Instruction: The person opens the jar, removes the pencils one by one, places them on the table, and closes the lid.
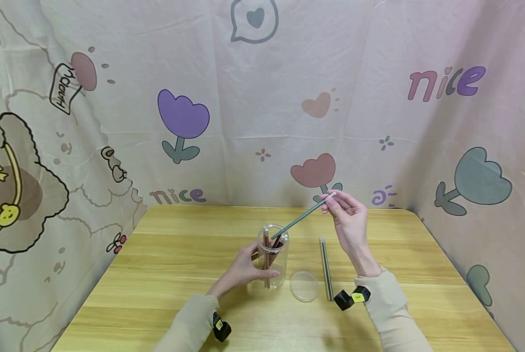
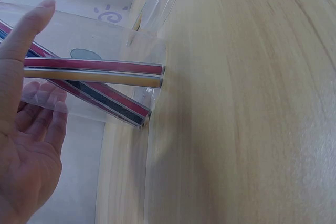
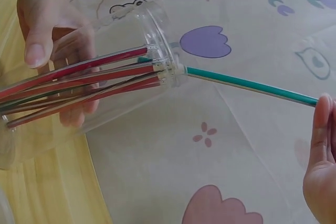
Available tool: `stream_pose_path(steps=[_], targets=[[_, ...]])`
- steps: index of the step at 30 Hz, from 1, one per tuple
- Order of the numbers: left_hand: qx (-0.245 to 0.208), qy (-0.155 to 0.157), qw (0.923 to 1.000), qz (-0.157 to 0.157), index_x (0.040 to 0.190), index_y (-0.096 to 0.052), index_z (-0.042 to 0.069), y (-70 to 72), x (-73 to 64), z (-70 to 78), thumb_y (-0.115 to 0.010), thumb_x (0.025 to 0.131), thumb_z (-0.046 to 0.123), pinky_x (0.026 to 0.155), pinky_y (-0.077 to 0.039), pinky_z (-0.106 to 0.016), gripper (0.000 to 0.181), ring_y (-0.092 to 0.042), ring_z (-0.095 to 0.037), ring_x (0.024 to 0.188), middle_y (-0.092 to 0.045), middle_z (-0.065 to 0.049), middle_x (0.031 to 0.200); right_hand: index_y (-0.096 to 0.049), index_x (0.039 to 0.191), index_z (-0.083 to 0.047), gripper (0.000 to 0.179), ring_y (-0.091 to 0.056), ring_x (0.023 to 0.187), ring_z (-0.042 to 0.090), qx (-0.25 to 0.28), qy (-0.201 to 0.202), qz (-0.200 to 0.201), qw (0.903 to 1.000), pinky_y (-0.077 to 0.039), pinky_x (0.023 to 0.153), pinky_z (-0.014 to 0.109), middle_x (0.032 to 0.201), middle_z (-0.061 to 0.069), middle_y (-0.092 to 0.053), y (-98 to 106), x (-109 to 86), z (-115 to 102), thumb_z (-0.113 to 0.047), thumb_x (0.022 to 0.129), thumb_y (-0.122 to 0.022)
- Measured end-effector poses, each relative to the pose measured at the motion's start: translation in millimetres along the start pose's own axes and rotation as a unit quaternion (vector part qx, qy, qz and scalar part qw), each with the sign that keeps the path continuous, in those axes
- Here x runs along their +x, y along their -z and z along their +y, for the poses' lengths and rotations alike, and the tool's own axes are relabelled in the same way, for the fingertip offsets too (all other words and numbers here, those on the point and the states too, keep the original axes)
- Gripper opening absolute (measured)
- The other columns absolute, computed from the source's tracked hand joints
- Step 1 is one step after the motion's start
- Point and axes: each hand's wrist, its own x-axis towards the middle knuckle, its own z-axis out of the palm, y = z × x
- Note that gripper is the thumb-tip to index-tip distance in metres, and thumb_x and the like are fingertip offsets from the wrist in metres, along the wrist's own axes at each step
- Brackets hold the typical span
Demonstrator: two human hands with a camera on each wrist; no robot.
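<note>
My left hand (image 1: 245,268) grips a clear plastic jar (image 1: 281,279), thumb on the near side and fingers behind it. The jar stands upright on the table, and several red-and-dark striped pencils (image 2: 94,65) lean inside it. In my right hand (image 1: 351,222), a green pencil (image 1: 304,215) is pinched between thumb and fingers near its upper end. This pencil slants down to the left, its lower end at the jar's mouth (image 3: 169,64). In the right wrist view the left hand's fingers show through the clear wall.
A round clear lid (image 1: 304,287) lies flat on the wooden table (image 1: 165,274), just right of the jar. Beside it lie green pencils (image 1: 326,269), close together. A printed cloth (image 1: 262,112) hangs behind the table and along its sides.
</note>
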Motion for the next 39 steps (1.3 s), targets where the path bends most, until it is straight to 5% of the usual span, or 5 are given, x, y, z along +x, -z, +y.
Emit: stream_pose_path(steps=[15, 39], targets=[[-0.007, 0.003, 1.0000, -0.001, 0.140, -0.054, 0.012, 0.0, 0.2, -0.3, -0.090, 0.073, 0.020, 0.114, -0.047, -0.054, 0.077, -0.059, -0.035, 0.131, -0.061, -0.012, 0.141, -0.070, 0.100, 0.006, 0.014, -0.073, 0.074, 0.019, 0.083, -0.016, 0.131, 0.9878, -0.063, 0.067, 0.023, 0.090, 0.016, -0.077, 10, 4.2, -11, 0.012, 0.091, -0.061], [-0.006, 0.001, 1.0000, -0.003, 0.143, -0.051, 0.009, -0.5, 0.6, -0.2, -0.090, 0.073, 0.021, 0.112, -0.047, -0.056, 0.081, -0.058, -0.036, 0.132, -0.060, -0.013, 0.143, -0.074, 0.095, 0.000, 0.011, -0.067, 0.067, 0.015, 0.105, -0.082, 0.189, 0.9728, -0.057, 0.057, 0.018, 0.087, 0.010, -0.075, 37, 6.7, -22, 0.007, 0.090, -0.066]])
